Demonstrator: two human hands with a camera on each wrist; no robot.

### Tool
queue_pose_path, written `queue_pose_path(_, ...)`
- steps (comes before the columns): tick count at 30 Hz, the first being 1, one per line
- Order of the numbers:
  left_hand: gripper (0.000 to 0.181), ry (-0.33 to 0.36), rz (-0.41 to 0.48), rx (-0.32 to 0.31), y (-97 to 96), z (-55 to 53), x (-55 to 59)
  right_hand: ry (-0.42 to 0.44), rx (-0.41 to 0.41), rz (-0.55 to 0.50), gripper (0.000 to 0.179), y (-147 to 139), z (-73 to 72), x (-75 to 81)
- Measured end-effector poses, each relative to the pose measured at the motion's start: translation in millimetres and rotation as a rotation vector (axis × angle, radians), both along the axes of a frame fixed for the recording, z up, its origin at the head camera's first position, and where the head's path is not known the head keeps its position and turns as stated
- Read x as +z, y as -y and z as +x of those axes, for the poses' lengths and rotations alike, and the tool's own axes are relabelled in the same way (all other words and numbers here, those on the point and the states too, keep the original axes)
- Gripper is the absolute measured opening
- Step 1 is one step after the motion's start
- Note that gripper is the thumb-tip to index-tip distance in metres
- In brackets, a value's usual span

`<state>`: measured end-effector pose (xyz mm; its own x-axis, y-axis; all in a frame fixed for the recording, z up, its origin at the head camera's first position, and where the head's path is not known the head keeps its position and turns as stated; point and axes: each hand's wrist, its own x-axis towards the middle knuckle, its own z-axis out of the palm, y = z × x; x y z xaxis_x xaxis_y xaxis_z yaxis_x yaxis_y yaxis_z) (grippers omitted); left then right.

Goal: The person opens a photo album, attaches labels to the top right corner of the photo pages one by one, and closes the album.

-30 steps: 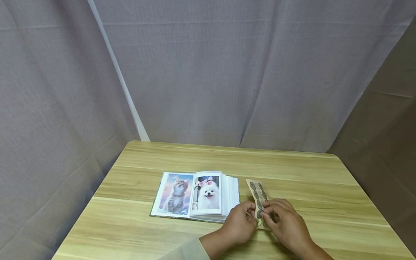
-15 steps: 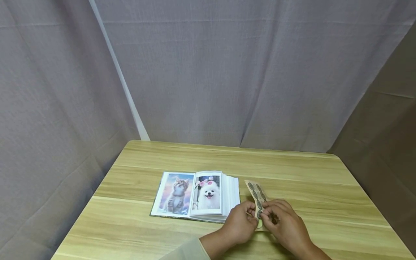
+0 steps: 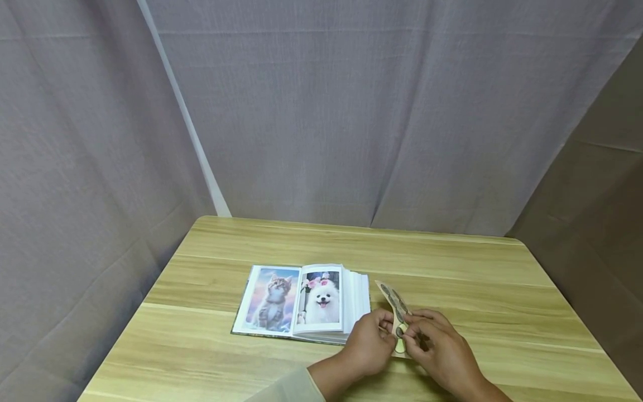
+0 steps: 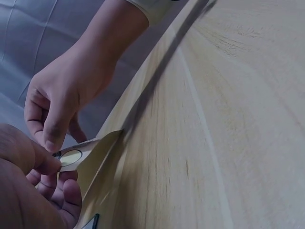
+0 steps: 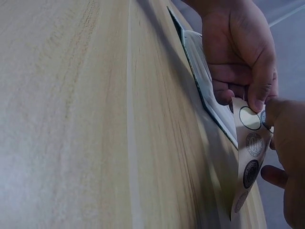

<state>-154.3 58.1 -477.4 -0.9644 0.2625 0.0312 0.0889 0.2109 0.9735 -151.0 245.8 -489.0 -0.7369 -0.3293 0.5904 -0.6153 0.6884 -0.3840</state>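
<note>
My left hand pinches the near left edge of a tan sticker sheet, thumb on top. The sheet carries rows of dark printed oval stickers, and it is bent and raised off the table. With thumb and forefinger, my right hand pinches a dark round sticker that is partly lifted from the sheet. Beside it shows a bare yellowish round spot. In the left wrist view, my right hand reaches from above, while my left hand holds the sheet's near end.
Left of my hands an open photo album lies on the wooden table. Its pages show a kitten picture and a white dog picture. Grey curtains hang behind the table and at its sides.
The dark sticker at my right fingertips has lifted further, with more yellowish backing showing. The sheet's far end has tilted and shifted slightly left. The album stays put.
</note>
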Motion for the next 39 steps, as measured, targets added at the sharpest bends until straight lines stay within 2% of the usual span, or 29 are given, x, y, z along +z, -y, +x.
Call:
queue_pose_path(6, 0.025, -0.005, 0.028, 0.002, 0.1, -0.5, 0.6, 0.029, 0.026, -0.018, 0.043, -1.1, 2.8, 2.0)
queue_pose_path(14, 0.025, 0.002, 0.033, 0.008, -0.3, -1.8, -0.2, 0.024, 0.073, -0.039, 0.045, -2.9, 2.6, 1.0)
queue_pose_path(22, 0.03, -0.005, 0.033, 0.041, -2.0, -3.3, -1.1, 0.067, 0.06, -0.063, 0.045, -3.3, 3.4, -0.6)
queue_pose_path(26, 0.032, -0.014, 0.015, 0.055, -2.3, -3.0, -2.4, 0.062, 0.036, -0.053, 0.043, -3.6, 4.0, -1.4)
queue_pose_path(33, 0.035, -0.053, -0.072, 0.07, -1.9, -0.9, -4.7, 0.073, 0.001, -0.059, 0.043, -4.0, 4.6, -4.2)
queue_pose_path(39, 0.049, -0.076, -0.111, 0.106, -0.2, -0.3, -4.2, 0.073, -0.027, -0.04, 0.042, -2.7, 4.6, -6.4)
